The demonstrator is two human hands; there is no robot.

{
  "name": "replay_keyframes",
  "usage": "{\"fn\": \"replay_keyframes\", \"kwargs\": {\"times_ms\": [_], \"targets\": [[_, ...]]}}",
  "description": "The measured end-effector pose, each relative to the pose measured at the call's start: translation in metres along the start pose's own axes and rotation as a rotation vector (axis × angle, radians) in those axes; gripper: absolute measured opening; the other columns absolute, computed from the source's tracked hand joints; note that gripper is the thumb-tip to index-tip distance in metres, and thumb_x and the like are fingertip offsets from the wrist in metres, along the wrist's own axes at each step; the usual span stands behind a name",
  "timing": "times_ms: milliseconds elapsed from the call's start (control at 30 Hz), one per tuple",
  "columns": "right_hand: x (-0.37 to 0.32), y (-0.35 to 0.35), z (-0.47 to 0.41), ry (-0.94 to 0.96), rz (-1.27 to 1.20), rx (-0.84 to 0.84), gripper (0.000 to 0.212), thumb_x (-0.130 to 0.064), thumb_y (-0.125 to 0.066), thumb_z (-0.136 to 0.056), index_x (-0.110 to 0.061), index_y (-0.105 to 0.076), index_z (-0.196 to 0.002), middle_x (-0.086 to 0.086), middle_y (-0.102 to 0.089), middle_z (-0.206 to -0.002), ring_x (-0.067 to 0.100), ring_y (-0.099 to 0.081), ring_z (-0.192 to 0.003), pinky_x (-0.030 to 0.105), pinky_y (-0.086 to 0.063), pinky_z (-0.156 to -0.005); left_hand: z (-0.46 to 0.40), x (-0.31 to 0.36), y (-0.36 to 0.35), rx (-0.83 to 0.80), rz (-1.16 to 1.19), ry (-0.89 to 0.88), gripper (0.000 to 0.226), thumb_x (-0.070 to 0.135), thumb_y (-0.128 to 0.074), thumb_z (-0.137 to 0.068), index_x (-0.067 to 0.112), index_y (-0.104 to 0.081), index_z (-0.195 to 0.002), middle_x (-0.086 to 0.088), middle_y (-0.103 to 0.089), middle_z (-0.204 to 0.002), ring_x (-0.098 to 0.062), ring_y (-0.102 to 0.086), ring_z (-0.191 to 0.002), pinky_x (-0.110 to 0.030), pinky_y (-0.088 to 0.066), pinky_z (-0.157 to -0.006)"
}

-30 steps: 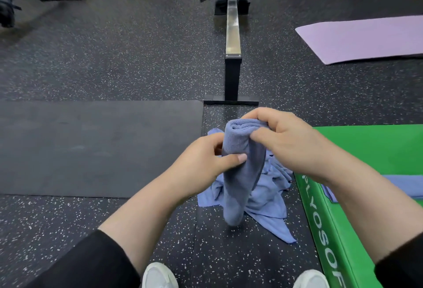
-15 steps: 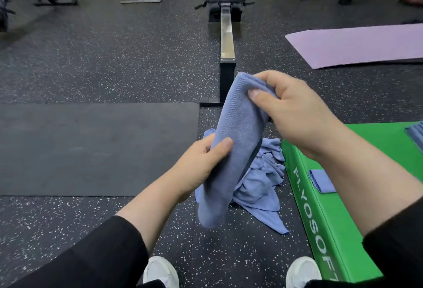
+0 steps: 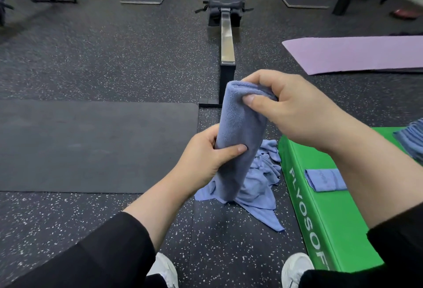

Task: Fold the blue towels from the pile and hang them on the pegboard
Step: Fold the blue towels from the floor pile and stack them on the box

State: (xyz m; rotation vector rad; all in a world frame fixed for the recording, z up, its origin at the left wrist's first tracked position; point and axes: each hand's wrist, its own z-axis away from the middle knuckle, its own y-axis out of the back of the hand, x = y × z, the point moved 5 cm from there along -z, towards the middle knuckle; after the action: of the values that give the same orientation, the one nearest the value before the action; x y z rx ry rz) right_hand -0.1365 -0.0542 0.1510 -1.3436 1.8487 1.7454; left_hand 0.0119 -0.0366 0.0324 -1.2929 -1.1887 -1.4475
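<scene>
The head camera looks down at two bare forearms in black sleeves (image 3: 87,255) reaching out over a speckled black floor (image 3: 91,59). Between the hands hangs a folded blue towel (image 3: 240,132), doubled into a long narrow strip that slants from upper right to lower left. The right hand (image 3: 297,113) holds the top fold, its fingers (image 3: 258,78) curled over the far side and the thumb pressed on the near face. The left hand (image 3: 206,162) grips the strip lower down, thumb across the front and fingers wrapped behind it. The towel's lower end hangs in front of the pile of blue towels (image 3: 258,184); whether it touches them cannot be told.

That pile lies crumpled on the floor, just beside the left edge of a green foam box (image 3: 332,230) with white lettering along its side. On top of the box lies a small folded blue towel (image 3: 325,179), partly hidden by the right forearm, and at the frame's right edge a stack of folded blue cloth (image 3: 412,141) sits on the same box.

To the left lies a black mat (image 3: 91,146). Straight ahead a rowing machine (image 3: 226,36) runs away from the camera, its foot near the mat's corner. A purple mat (image 3: 354,54) lies to the right. Two white shoes (image 3: 295,267) show at the bottom edge.
</scene>
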Motion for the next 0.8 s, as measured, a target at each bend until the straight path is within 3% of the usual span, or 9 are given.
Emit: {"fn": "replay_keyframes", "kwargs": {"times_ms": [100, 167, 267, 400, 567, 700, 800], "targets": [[0.004, 0.004, -0.006, -0.012, 0.003, 0.086, 0.016, -0.015, -0.061, -0.097, -0.027, -0.069, -0.103, -0.011, -0.072, -0.093, -0.004, -0.060, -0.084, 0.018, -0.048, -0.079, -0.003, -0.006, 0.005, -0.013, -0.043, 0.037, 0.019, 0.010, -0.080, -0.083, 0.020, -0.072, -0.098, 0.001, -0.078, -0.100, -0.009, -0.069, -0.091, -0.037, -0.056, -0.087], [0.014, 0.012, -0.011, -0.053, -0.090, 0.201, 0.015, -0.023, -0.058, -0.094, -0.030, -0.070, -0.101, -0.010, -0.073, -0.093, 0.004, -0.063, -0.086, 0.030, -0.051, -0.081, -0.003, -0.014, 0.007, -0.047, -0.083, 0.082, 0.019, 0.017, -0.083, -0.081, 0.018, -0.072, -0.096, -0.005, -0.076, -0.101, -0.012, -0.069, -0.089, -0.043, -0.056, -0.090], [0.036, 0.024, -0.014, -0.131, -0.313, 0.318, 0.016, -0.025, -0.055, -0.094, -0.029, -0.070, -0.097, -0.010, -0.071, -0.091, 0.009, -0.062, -0.083, 0.033, -0.049, -0.076, -0.001, -0.026, 0.011, -0.075, -0.161, 0.147, 0.029, 0.030, -0.084, -0.076, 0.015, -0.070, -0.096, -0.012, -0.074, -0.103, -0.015, -0.066, -0.086, -0.053, -0.054, -0.093], [0.071, 0.029, -0.007, -0.260, -0.537, 0.356, 0.017, -0.016, -0.053, -0.098, -0.021, -0.069, -0.099, 0.005, -0.070, -0.096, 0.019, -0.064, -0.088, 0.045, -0.050, -0.082, 0.006, -0.047, 0.020, -0.127, -0.257, 0.258, 0.024, 0.027, -0.084, -0.076, 0.017, -0.072, -0.094, -0.008, -0.077, -0.096, -0.014, -0.067, -0.079, -0.044, -0.057, -0.085], [0.120, 0.038, 0.011, -0.450, -0.566, 0.400, 0.020, -0.011, -0.045, -0.106, -0.018, -0.061, -0.098, 0.005, -0.066, -0.087, 0.017, -0.064, -0.073, 0.043, -0.054, -0.074, 0.019, -0.072, 0.036, -0.126, -0.348, 0.409, 0.019, 0.024, -0.082, -0.078, 0.012, -0.069, -0.085, 0.003, -0.065, -0.069, -0.013, -0.053, -0.061, -0.026, -0.038, -0.060], [0.159, 0.052, 0.030, -0.582, -0.573, 0.458, 0.019, -0.014, -0.047, -0.106, -0.019, -0.062, -0.096, 0.007, -0.066, -0.090, 0.018, -0.064, -0.074, 0.040, -0.056, -0.073, 0.023, -0.085, 0.048, -0.086, -0.348, 0.464, 0.020, 0.027, -0.083, -0.076, 0.015, -0.066, -0.076, 0.003, -0.059, -0.064, -0.016, -0.046, -0.061, -0.029, -0.033, -0.063], [0.181, 0.055, 0.044, -0.668, -0.547, 0.461, 0.020, -0.018, -0.050, -0.105, -0.022, -0.063, -0.091, 0.004, -0.068, -0.089, 0.019, -0.063, -0.077, 0.037, -0.053, -0.075, 0.022, -0.083, 0.048, -0.067, -0.301, 0.484, 0.022, 0.026, -0.082, -0.072, 0.011, -0.069, -0.082, -0.004, -0.061, -0.068, -0.019, -0.047, -0.064, -0.033, -0.035, -0.069]]}}
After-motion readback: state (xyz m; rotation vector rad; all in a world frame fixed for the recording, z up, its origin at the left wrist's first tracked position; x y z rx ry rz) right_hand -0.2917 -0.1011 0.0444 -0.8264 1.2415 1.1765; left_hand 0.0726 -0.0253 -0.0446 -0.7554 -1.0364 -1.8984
